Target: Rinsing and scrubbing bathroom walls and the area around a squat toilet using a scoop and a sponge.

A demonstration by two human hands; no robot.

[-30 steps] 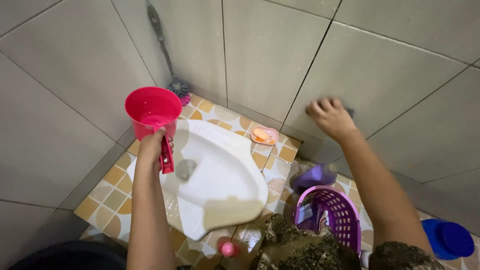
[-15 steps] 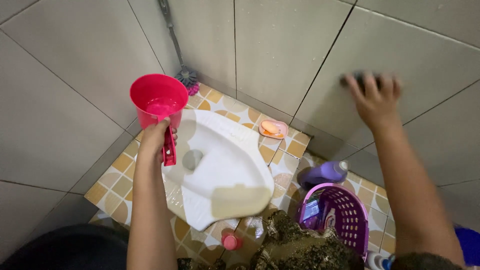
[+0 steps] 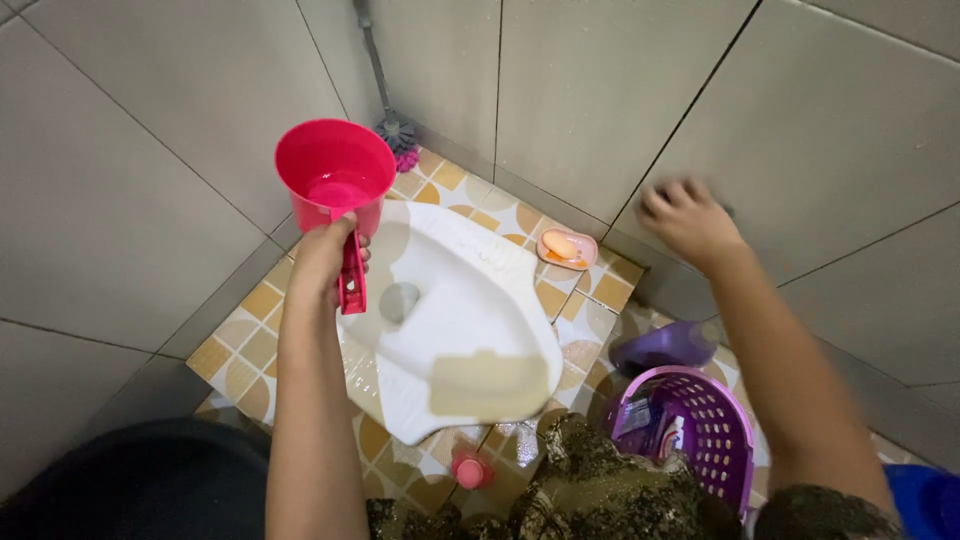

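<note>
The left hand (image 3: 322,262) has its fingers wrapped tight round the handle of the pink dipper (image 3: 337,172), held upright over the near rim of the white squat toilet (image 3: 455,310), with a little water pooled in the bottom. Over on the wall tiles (image 3: 590,90), the right hand (image 3: 688,222) presses something dark against the grey surface, fingers curled over it.

Risks here: tip that dipper carelessly and the water could splash over the patterned floor tiles (image 3: 240,330), which already look wet and glossy, so footing could turn slippery. A wide swing of the right arm might knock the purple bottle (image 3: 665,347) or the purple basket (image 3: 700,430) just below it.

Hard to read: the right hand is motion-blurred, so whatever it grips, sponge or pad, cannot be told. The brush (image 3: 398,135) in the corner has its handle cut off at the top edge. The basket's contents are a jumble, and a blue object (image 3: 925,500) is clipped at the lower right corner.
</note>
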